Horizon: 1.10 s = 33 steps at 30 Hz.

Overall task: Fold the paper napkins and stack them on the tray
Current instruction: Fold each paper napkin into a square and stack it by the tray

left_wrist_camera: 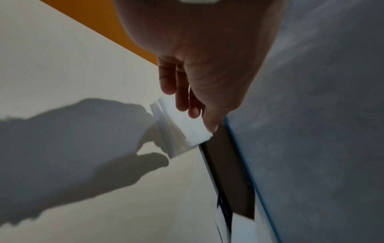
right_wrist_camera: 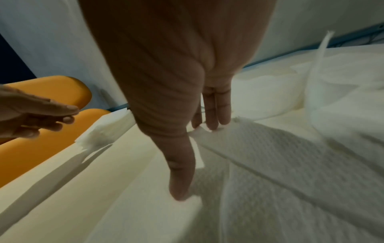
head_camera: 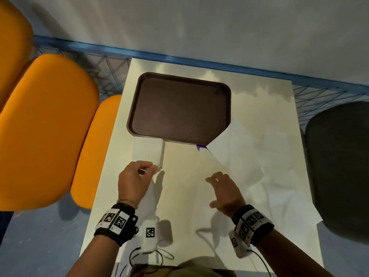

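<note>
A dark brown tray [head_camera: 179, 108] lies at the far middle of the white table [head_camera: 179, 212]. My left hand [head_camera: 153, 168] pinches the near corner of a folded white napkin [head_camera: 148, 154], which sits just in front of the tray's near left edge. In the left wrist view my left hand [left_wrist_camera: 197, 115] has its fingers curled over the folded napkin [left_wrist_camera: 187, 129], beside the tray [left_wrist_camera: 228, 172]. My right hand [head_camera: 215, 191] rests open with spread fingers on an unfolded napkin [head_camera: 217, 166]. In the right wrist view my right hand [right_wrist_camera: 197, 161] touches that textured napkin [right_wrist_camera: 280, 156] with straight fingers.
A loose heap of unfolded napkins [head_camera: 263, 156] covers the table's right side and overlaps the tray's near right corner. A scrap of purple tape [head_camera: 199, 147] sits by that corner. Orange chairs [head_camera: 46, 126] stand left of the table, a dark chair [head_camera: 339, 166] right.
</note>
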Tool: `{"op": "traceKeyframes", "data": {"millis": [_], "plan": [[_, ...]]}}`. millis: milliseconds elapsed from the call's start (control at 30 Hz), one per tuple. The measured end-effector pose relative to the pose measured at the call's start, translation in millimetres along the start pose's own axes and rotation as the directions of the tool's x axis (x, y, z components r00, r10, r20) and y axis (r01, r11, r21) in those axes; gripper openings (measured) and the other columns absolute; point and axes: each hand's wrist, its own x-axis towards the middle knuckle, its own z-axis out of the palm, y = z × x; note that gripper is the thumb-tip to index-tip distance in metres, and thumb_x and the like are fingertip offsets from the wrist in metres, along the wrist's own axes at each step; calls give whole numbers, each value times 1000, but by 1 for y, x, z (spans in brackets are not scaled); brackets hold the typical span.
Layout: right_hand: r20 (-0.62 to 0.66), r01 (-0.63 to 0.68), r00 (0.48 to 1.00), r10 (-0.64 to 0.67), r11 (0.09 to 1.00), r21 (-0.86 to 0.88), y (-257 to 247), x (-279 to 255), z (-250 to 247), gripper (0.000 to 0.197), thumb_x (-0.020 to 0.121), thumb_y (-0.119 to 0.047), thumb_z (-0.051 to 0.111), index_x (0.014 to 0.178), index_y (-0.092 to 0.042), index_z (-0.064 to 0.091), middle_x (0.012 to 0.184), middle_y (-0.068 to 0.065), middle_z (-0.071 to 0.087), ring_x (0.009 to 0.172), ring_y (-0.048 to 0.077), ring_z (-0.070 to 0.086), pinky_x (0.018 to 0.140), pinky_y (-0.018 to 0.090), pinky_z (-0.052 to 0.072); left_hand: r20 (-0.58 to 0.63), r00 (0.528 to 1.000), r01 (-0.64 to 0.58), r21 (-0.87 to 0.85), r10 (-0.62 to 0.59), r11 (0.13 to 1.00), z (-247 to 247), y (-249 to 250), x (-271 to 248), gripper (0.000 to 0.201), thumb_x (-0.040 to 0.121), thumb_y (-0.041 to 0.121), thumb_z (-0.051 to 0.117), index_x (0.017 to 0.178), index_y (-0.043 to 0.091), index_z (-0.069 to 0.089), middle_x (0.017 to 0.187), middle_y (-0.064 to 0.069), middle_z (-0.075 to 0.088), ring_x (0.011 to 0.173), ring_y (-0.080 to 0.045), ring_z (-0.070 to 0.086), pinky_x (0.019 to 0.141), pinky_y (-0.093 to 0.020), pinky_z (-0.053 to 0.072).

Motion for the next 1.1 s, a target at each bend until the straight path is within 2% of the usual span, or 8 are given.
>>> {"op": "traceKeyframes", "data": {"millis": [100, 233, 533, 667, 767, 867, 1000, 1100], "plan": [[-65, 42, 997, -43, 999, -16, 3, -3, 4, 76, 77, -31, 92, 143, -27, 56, 149, -2, 44, 132, 20, 45, 109, 28, 39, 258, 966, -51, 81, 29, 995, 28, 12, -30, 12, 87, 35, 82, 78, 37, 75, 87, 23, 74, 77, 5, 67, 71, -14, 52], [-86, 87, 992, -91, 995, -50, 4, 2, 4, 78, 71, -34, 96, 137, -24, 55, 139, 0, 48, 127, 22, 47, 106, 31, 41, 514, 842, 24, 270, -165, 963, 78, 13, -64, 31, 74, 55, 83, 97, 35, 76, 91, 19, 74, 87, 4, 67, 85, -22, 55], [-36, 118, 992, -119, 992, -45, 17, 15, -4, 74, 74, -45, 91, 136, -23, 57, 127, 1, 66, 120, 25, 54, 103, 36, 44, 391, 867, 113, 452, -310, 885, 138, 25, -124, 56, 80, 47, 81, 121, 24, 51, 109, 7, 64, 106, -18, 66, 80, -25, 47], [-111, 187, 977, -182, 982, 38, 24, 7, -11, 53, 88, -52, 79, 133, -26, 69, 129, 0, 68, 121, 26, 53, 103, 36, 40, 355, 881, 180, 361, -314, 915, 137, 18, -130, 39, 86, 44, 78, 113, 25, 59, 98, 9, 64, 93, -17, 64, 80, -24, 48], [-174, 227, 964, -199, 961, 156, 28, -2, -24, 45, 88, -48, 81, 127, -28, 73, 127, -2, 69, 120, 23, 55, 103, 34, 42, 308, 906, 207, 277, -291, 938, 127, 12, -130, 23, 85, 42, 80, 94, 24, 69, 82, 13, 66, 78, -12, 60, 63, -15, 39], [-230, 279, 949, -216, 914, 293, 37, -14, -41, 55, 88, -30, 85, 139, -33, 65, 135, -5, 64, 126, 20, 53, 108, 28, 42, 313, 895, 339, -19, -317, 940, 108, 17, -135, 16, 84, 32, 85, 80, 19, 77, 74, 9, 72, 69, -14, 63, 61, -15, 44], [-241, 435, 895, -375, 856, 280, 53, -40, -56, 77, 83, -13, 85, 148, -41, 55, 146, -12, 51, 130, 9, 49, 110, 23, 42, 523, 799, 566, -491, -295, 662, 76, 41, -141, 23, 92, 16, 77, 105, -3, 77, 107, -22, 77, 93, -33, 71, 83, -42, 59], [-306, 525, 835, -456, 826, 203, 59, -68, -58, 86, 79, -21, 90, 151, -48, 50, 149, -20, 41, 121, -4, 45, 96, 10, 39, 597, 766, 627, -612, -238, 483, 63, 55, -141, 49, 97, 22, 70, 130, -12, 59, 131, -33, 65, 119, -45, 66, 109, -57, 47]]}}
